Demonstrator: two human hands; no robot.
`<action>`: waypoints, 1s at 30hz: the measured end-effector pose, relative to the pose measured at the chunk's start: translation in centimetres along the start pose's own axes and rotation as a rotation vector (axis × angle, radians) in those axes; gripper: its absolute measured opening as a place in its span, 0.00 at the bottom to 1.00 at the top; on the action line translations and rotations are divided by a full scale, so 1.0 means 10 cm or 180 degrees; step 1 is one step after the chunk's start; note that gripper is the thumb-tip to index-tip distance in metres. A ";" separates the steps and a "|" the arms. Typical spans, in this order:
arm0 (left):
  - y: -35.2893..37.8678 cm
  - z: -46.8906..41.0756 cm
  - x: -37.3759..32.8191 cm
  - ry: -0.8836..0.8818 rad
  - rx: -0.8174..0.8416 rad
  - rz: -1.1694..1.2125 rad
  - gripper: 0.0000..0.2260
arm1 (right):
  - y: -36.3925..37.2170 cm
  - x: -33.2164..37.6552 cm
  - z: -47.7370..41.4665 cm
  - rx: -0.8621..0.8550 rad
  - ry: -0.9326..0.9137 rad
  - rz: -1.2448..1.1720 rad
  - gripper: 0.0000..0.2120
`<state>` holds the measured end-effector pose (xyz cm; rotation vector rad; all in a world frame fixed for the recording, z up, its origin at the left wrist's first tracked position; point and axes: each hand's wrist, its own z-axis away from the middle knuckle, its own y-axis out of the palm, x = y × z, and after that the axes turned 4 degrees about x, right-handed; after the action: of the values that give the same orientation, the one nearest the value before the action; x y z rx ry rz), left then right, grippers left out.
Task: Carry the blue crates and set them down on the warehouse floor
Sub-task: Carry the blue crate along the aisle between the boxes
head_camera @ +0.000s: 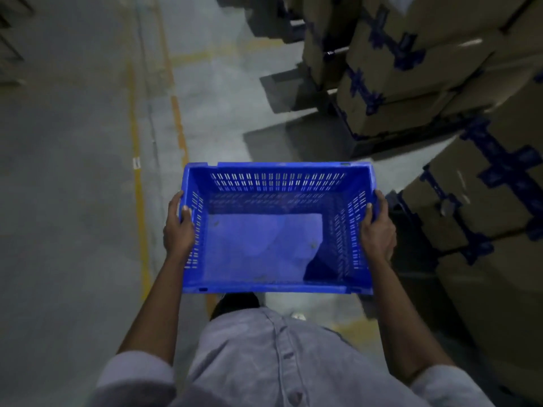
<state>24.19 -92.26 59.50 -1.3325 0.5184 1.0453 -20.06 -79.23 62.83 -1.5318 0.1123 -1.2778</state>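
one blue crate [276,288] is up in the air, off the floor [73,171], held between two hands. the left hand [178,227] grips its left short wall and the right hand [377,227] grips its right short wall, thumbs curled over the rim. its long side runs from hand to hand, open top up. past the right hand stand brown boxes [476,195] with blue tape, too blurry to read.

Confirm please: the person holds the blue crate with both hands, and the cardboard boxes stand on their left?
No: the head view shows the cardboard boxes on their right. The left hand and right hand do hold the blue crate.
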 end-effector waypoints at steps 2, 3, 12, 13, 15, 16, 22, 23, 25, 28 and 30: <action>0.06 -0.45 -0.09 -0.0073 -0.0100 0.0082 0.15 | 0.24 0.37 -0.42 0.0078 -0.0124 -0.0002 0.23; 0.09 -0.69 -0.13 -0.0084 -0.0146 0.0136 0.15 | 0.38 0.55 -0.61 0.0107 -0.0168 -0.0011 0.22; 0.22 -3.21 -0.81 -0.0108 -0.0393 0.0336 0.16 | 1.56 2.51 -2.36 0.0057 -0.0396 -0.0024 0.22; 0.21 -3.48 -0.93 -0.0135 -0.0418 0.0380 0.16 | 1.65 2.75 -2.52 0.0068 -0.0390 -0.0047 0.22; 0.21 -3.95 -1.15 -0.0145 -0.0441 0.0356 0.16 | 1.81 3.15 -2.85 0.0066 -0.0353 -0.0038 0.22; 0.22 -4.17 -1.26 -0.0129 -0.0442 0.0330 0.16 | 1.89 3.32 -3.02 0.0061 -0.0352 -0.0071 0.22; 0.46 -5.63 -1.80 -0.0135 -0.0435 0.0352 0.16 | 2.56 4.25 -4.17 0.0128 -0.0366 -0.0167 0.23; 0.52 -5.89 -1.89 -0.0114 -0.0478 0.0322 0.16 | 2.69 4.39 -4.38 0.0141 -0.0377 -0.0158 0.23; 0.65 -6.40 -2.09 -0.0082 -0.0549 0.0268 0.16 | 2.96 4.66 -4.83 0.0166 -0.0359 -0.0176 0.22; 0.83 -7.11 -2.52 -0.0121 -0.0566 0.0280 0.17 | 3.31 5.15 -5.56 0.0244 -0.0384 -0.0138 0.22; 0.94 -7.55 -2.85 -0.0162 -0.0582 0.0379 0.17 | 3.48 5.53 -6.03 0.0277 -0.0492 -0.0175 0.23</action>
<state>21.15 -173.46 61.37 -1.4450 0.4775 1.2457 -23.72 -168.05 62.41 -1.5615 -0.0844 -1.1869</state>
